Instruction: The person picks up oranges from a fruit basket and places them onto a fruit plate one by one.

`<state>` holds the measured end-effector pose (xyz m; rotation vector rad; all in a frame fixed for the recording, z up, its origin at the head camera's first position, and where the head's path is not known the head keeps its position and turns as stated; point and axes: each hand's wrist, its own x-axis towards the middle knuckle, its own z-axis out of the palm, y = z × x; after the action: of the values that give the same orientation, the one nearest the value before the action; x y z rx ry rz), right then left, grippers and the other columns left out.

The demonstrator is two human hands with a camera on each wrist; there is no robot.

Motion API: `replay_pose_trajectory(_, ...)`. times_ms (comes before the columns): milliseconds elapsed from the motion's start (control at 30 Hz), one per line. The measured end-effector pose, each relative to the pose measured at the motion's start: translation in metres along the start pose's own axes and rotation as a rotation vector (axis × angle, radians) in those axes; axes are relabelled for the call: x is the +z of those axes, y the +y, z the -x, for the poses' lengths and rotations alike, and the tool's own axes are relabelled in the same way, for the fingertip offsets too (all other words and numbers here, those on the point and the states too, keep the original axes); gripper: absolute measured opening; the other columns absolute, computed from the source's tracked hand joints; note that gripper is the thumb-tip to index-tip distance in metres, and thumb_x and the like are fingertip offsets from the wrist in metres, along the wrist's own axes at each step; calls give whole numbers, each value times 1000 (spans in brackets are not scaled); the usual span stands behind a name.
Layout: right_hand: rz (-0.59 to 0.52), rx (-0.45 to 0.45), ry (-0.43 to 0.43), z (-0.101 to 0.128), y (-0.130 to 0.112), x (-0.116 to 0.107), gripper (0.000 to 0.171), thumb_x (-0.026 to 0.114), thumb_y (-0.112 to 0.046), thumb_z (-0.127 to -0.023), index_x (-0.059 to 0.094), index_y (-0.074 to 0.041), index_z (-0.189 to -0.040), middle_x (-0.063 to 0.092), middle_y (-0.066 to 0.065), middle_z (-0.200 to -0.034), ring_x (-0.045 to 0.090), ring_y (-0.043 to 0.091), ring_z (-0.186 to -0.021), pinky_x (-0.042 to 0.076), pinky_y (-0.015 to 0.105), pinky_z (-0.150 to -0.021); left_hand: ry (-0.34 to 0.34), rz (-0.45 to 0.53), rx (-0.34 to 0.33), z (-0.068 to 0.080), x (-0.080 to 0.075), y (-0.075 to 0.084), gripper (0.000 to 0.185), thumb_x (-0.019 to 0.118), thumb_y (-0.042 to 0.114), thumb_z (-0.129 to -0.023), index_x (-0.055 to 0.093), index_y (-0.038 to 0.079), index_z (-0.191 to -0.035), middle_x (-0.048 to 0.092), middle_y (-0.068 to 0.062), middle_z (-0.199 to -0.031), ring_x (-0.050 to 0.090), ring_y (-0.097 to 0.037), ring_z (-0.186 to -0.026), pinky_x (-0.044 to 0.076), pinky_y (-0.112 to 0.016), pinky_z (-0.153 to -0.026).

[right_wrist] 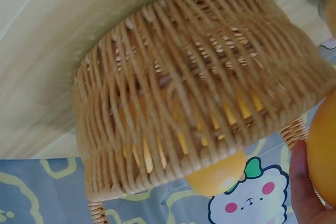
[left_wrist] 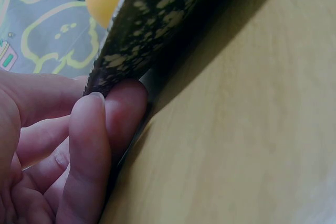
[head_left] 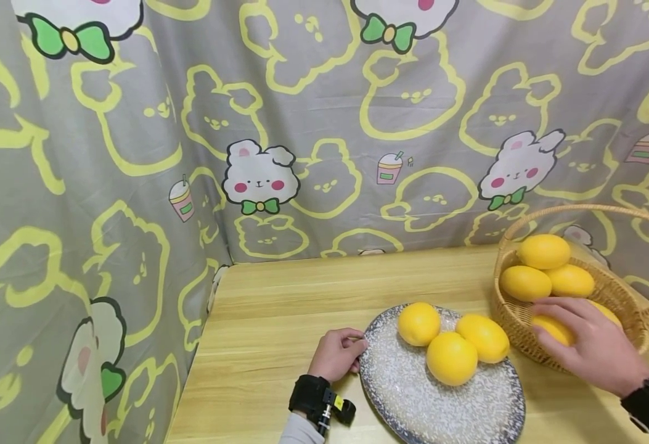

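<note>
My left hand (head_left: 339, 354) pinches the left rim of a speckled grey plate (head_left: 402, 394) with a dark edge. In the left wrist view, the thumb and fingertips meet at that rim, its dark underside (left_wrist: 152, 35) tilted above the table. Three lemons (head_left: 452, 359) sit together on the plate's far half. My right hand (head_left: 593, 345) is at the near side of a wicker basket (head_left: 626, 302), its fingers curled round a lemon (head_left: 554, 330). This held lemon (right_wrist: 324, 145) shows at the right edge of the right wrist view. Several other lemons (head_left: 544, 251) lie in the basket.
The basket's arched handle (head_left: 585, 208) rises over it. Plate and basket stand close together on a light wooden table (head_left: 269, 327). A grey curtain (head_left: 324, 123) with yellow outlines and rabbit prints hangs behind and along the left side.
</note>
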<state>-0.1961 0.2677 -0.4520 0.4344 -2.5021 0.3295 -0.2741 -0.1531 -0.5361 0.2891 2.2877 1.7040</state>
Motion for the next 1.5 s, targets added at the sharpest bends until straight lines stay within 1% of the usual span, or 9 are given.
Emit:
replay_pose_trajectory(167,-3,9,9,1,-5,1,30,79,-12,-88,70,-13,-117,61,12,-127,41,7,-127,11,0,-113,1,-3,-9,0,1,-1,32,70,24,-98,73,6,-124,73,-2,-74,58,-6,-49,49,-21,-49)
replay_pose_trajectory(333,-4,-3,18,2,-8,0,32,82,-12,-84,71,-14,-114,63,11,-124,45,12,-119,12,-1,-111,3,2,-9,0,1,0,31,71,24,-98,73,6,-123,72,-2,-73,58,-6,-48,48,-20,-48)
replay_pose_trajectory(400,-11,-18,27,2,-8,1,35,84,-11,-80,72,-14,-113,65,11,-122,46,11,-116,13,-3,-110,5,6,-6,0,1,0,31,71,23,-97,73,5,-122,72,-2,-73,58,-7,-48,47,-20,-47)
replay_pose_trajectory(433,-14,-23,28,3,-9,2,36,85,-10,-79,72,-14,-112,65,11,-122,46,9,-115,13,-3,-110,5,7,-8,0,1,1,31,71,23,-97,73,5,-122,72,-2,-73,57,-7,-48,47,-20,-48)
replay_pose_trajectory(567,-34,-62,42,5,-11,5,40,88,-9,-72,73,-13,-109,67,10,-118,40,-8,-118,13,-5,-109,1,2,-9,0,1,0,31,70,24,-98,73,6,-123,70,2,-70,57,-6,-48,47,-20,-48)
replay_pose_trajectory(667,-50,-93,54,5,-13,7,42,88,-8,-69,74,-13,-109,68,9,-116,40,-12,-118,14,-4,-109,-1,0,-7,-1,1,-2,30,70,24,-98,73,6,-123,69,3,-70,58,-5,-48,48,-21,-48)
replay_pose_trajectory(933,-76,-134,66,9,-20,10,42,87,-7,-68,74,-9,-108,69,11,-114,40,-14,-120,17,-3,-111,-5,-6,-9,-1,1,-2,29,69,24,-99,73,7,-122,69,4,-69,58,-6,-49,50,-21,-49)
replay_pose_trajectory(1267,-78,-127,38,15,-31,10,47,90,-8,-65,74,-15,-110,68,6,-115,40,-13,-120,17,-2,-110,-1,-7,-14,0,1,0,29,69,22,-99,73,6,-122,70,2,-71,58,-6,-49,50,-20,-49)
replay_pose_trajectory(1500,-100,-127,20,21,-41,13,50,90,-5,-63,75,-17,-109,68,2,-116,41,-14,-120,21,-2,-106,-2,-13,-12,-2,1,-2,29,69,23,-99,73,7,-123,69,4,-70,58,-6,-48,49,-21,-48)
